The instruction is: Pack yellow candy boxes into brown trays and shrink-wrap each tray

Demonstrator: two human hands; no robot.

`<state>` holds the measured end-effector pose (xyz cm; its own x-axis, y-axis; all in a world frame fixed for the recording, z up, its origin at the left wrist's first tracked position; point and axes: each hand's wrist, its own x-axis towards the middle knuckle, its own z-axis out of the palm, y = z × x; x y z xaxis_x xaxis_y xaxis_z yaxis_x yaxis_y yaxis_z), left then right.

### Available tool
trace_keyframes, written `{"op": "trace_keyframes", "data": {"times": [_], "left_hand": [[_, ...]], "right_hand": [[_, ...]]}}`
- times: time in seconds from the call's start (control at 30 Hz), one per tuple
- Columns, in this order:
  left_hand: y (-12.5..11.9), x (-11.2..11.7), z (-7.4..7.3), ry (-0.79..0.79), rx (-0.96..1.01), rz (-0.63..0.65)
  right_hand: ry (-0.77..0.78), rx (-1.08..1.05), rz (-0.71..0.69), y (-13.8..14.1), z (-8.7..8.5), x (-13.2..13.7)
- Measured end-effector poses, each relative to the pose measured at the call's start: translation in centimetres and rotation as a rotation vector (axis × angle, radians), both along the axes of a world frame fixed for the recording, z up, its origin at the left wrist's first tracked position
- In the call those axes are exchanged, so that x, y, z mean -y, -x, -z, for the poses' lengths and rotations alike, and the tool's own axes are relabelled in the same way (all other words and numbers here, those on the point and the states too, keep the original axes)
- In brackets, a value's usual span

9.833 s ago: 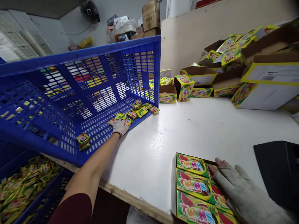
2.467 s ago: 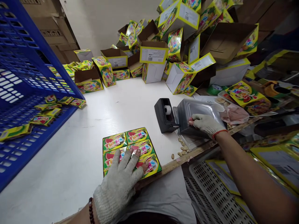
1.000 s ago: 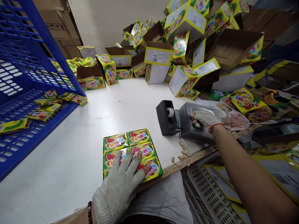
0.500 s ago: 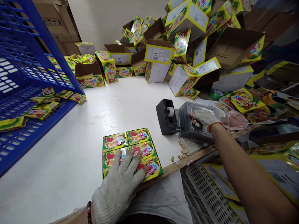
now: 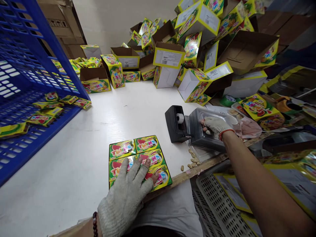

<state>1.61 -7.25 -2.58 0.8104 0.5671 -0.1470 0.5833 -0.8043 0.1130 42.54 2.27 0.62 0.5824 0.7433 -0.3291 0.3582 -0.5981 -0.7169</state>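
Note:
My left hand [image 5: 127, 192], in a knit glove with bare fingertips, lies flat with fingers spread over a block of small green and yellow candy boxes [image 5: 122, 148] printed TWINS. The block sits on the white table near its front edge. Off to the right, my right hand [image 5: 215, 126], also gloved, rests against a stack of clear plastic containers [image 5: 201, 138]. Its bare fingertips are curled and bunched together; what lies under them, if anything, is hidden. Just left of that stack stands a black tape dispenser [image 5: 177, 123] with a roll of tape.
A blue crate [image 5: 81, 89] with loose candy boxes inside lies on its side at left. Printed cartons [image 5: 169, 59], several of them open, pile up along the back. Peanuts [image 5: 194, 159] lie by the front edge. A grey perforated basket [image 5: 217, 197] is below at right.
Both hands keep their places, the left on the candy boxes and the right at the plastic stack. Only a very slight shift of the camera shows.

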Motion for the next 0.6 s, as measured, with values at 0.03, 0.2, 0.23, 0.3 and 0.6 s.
{"op": "trace_keyframes", "data": {"times": [0.03, 0.2, 0.23, 0.3, 0.6], "left_hand": [[0.0, 0.0, 0.0, -0.002, -0.003, -0.006], [0.0, -0.1, 0.1, -0.007, -0.015, -0.001], [0.0, -0.1, 0.1, -0.011, -0.009, 0.001], [-0.1, 0.0, 0.2, -0.021, 0.001, 0.001], [-0.1, 0.1, -0.1, -0.031, -0.031, 0.004]], "right_hand": [[0.004, 0.013, -0.003, 0.1, -0.1, -0.1], [0.035, 0.153, -0.043, 0.8, -0.4, -0.9], [0.036, 0.169, -0.049, 0.9, -0.5, -1.0], [0.041, 0.164, -0.058, 1.0, -0.7, -0.9], [0.074, 0.146, -0.129, 1.3, -1.6, -0.3]]}}
